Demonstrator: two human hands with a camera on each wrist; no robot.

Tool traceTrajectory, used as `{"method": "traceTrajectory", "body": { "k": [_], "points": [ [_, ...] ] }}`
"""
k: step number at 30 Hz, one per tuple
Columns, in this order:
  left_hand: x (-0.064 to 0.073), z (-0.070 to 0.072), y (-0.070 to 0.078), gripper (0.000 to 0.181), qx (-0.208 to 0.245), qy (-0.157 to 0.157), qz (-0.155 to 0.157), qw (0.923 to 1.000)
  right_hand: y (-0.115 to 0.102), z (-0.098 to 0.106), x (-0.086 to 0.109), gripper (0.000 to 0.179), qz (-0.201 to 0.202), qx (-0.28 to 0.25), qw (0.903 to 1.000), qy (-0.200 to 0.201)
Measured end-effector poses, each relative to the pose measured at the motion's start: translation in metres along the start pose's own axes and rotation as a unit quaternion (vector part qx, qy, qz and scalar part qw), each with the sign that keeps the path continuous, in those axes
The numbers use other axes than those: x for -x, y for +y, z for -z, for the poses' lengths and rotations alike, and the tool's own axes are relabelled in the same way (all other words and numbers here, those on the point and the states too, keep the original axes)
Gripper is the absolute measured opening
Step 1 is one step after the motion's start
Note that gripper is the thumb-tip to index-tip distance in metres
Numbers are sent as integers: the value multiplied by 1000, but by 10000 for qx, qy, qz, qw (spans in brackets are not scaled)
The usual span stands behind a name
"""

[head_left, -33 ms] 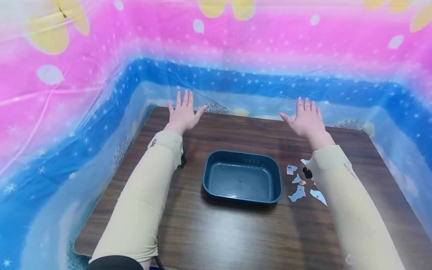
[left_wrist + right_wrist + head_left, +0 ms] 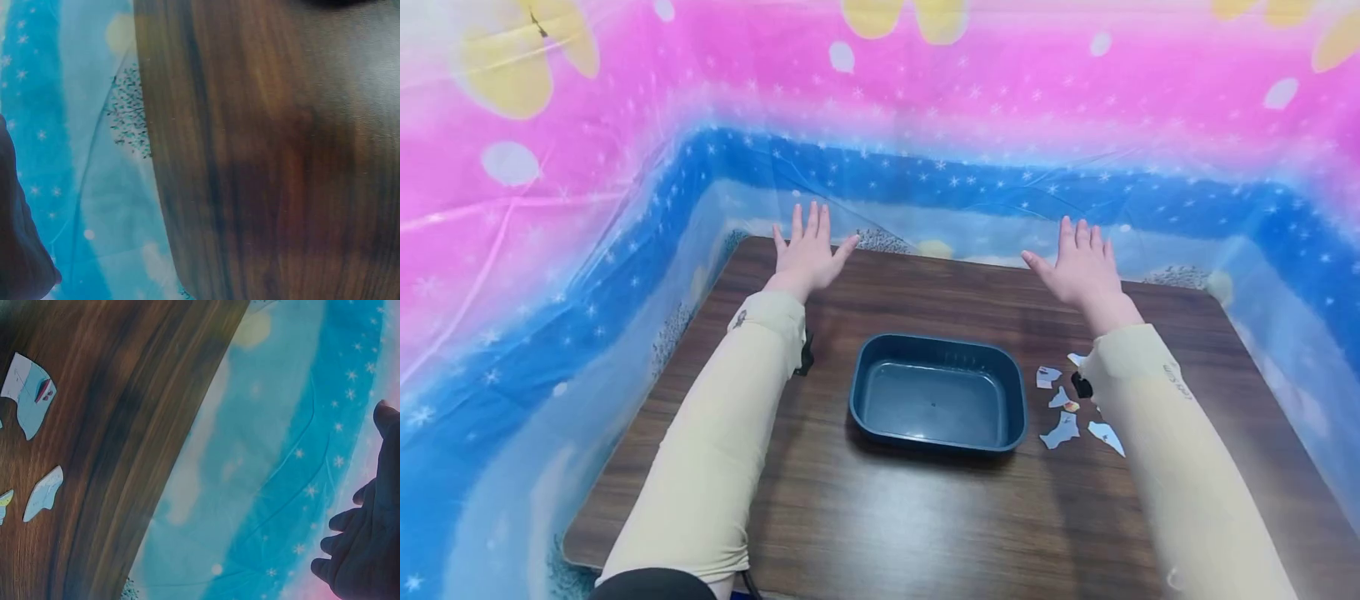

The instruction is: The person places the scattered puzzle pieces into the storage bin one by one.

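Both hands are held out over the far part of the table with fingers straight and spread, and nothing is in them. The left hand (image 2: 807, 257) is above the back left of the table, its edge dark in the left wrist view. Above the back right is the right hand (image 2: 1084, 271), its spread fingers also showing in the right wrist view. Between the forearms stands a dark blue rectangular tub (image 2: 936, 446) with nothing inside. Several torn paper scraps (image 2: 1061, 431) lie to the right of the tub; the right sleeve hides part of this group. One scrap (image 2: 36, 400) carries a small red print.
The brown wood-grain table (image 2: 880, 517) has rounded corners. A pink and blue patterned cloth (image 2: 925, 133) hangs close round its back and sides. Small black devices sit under both cuffs, and a dark cable runs below the left sleeve at the front edge.
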State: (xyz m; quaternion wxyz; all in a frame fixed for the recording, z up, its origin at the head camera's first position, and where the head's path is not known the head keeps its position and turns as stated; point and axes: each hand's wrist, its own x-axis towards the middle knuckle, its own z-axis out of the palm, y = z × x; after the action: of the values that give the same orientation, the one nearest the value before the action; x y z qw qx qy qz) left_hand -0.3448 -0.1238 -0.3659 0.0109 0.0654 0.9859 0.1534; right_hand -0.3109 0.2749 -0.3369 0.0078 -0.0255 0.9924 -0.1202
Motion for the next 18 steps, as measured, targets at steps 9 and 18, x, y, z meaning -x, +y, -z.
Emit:
{"method": "traceTrajectory", "body": {
  "k": [9,18],
  "points": [
    [5,-7,-8,87,218,-301,167,9992,-5,-1,2,100,116,-22,9999,-54],
    [93,-34,-12,62,866,-797,-458,9920,10,-4,63,78,308,-784,9959,-318]
  ]
}}
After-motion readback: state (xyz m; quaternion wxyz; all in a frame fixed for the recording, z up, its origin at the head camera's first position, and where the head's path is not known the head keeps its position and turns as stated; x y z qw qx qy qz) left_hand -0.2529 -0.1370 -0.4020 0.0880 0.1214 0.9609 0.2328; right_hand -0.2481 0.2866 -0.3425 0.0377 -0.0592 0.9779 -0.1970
